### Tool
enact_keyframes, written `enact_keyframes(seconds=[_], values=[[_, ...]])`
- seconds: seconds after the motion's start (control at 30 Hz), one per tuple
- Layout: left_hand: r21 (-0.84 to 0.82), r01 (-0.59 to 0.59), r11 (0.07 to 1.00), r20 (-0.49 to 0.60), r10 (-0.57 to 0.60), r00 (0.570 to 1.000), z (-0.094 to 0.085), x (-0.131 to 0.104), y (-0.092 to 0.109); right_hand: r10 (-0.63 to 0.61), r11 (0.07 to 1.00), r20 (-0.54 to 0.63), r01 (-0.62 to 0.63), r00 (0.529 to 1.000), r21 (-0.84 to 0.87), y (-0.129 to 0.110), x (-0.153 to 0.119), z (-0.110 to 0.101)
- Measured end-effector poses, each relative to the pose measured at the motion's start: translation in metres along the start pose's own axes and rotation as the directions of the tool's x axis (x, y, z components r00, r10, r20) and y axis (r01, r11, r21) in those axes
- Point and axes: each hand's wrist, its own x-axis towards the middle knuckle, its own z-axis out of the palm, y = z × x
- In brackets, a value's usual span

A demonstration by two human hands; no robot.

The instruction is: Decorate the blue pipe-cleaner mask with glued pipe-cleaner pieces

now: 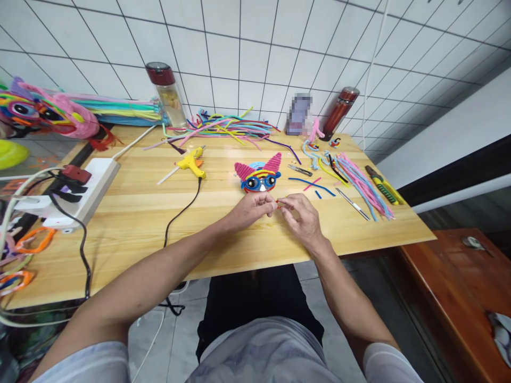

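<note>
Between my fingertips is a small red piece of pipe cleaner [278, 202], mostly hidden. My left hand [254, 209] is closed, pinching it from the left. From the other side my right hand [300, 217] grips it between thumb and fingers. Just beyond the hands sits a pipe-cleaner animal face [260, 173] with pink ears, blue-rimmed eyes and a yellow and red brow. To its right lie thread snips [300, 170], a blue pipe cleaner [311, 185], a crossed pink piece [312, 184] and a short blue bit [318, 194].
A yellow hot glue gun [192, 162] lies left, its cord crossing the wooden table [223, 239]. Tweezers [353, 204], a pipe-cleaner bundle [361, 183] and pliers [384, 186] lie right. Two bottles [167, 98] [340, 113] stand behind. A white power strip [90, 191] is far left.
</note>
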Motion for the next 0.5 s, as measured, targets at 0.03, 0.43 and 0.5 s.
enact_keyframes(seconds=[0.03,0.43,0.5], values=[[0.011,-0.009,1.000,-0.009,0.009,1.000,0.001,0.000,-0.001,-0.011,1.000,-0.006,0.011,1.000,-0.005,-0.001,0.000,0.000],[0.098,-0.045,0.994,-0.078,0.052,0.996,0.007,-0.006,0.002,0.021,0.998,0.069,-0.025,0.997,0.065,-0.005,0.011,-0.008],[0.130,-0.062,0.990,-0.117,0.077,0.990,0.007,-0.007,0.002,0.009,0.998,0.078,-0.015,0.997,0.068,-0.006,0.017,-0.010]])
